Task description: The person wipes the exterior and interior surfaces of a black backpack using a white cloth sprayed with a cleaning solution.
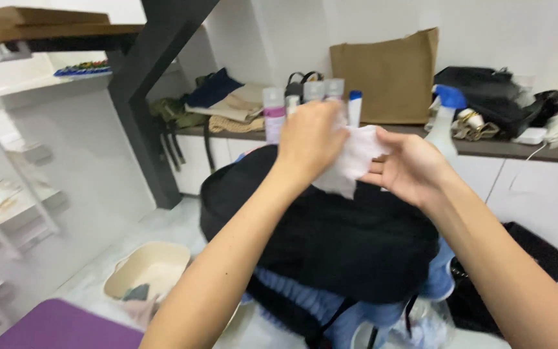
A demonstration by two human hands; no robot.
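You hold the white wipe (pixel 354 158) at centre frame, above the black bag (pixel 330 239), the fingers of your left hand (pixel 308 139) and right hand (pixel 408 169) both pinched on it. Pull unevenly and I think it tears or drops onto the bag.

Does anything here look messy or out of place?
Nothing looks spilled or broken. Both hands, left hand and right hand, hold a white cloth above a black bag. The shelf behind is cluttered with bottles, bags and cables.
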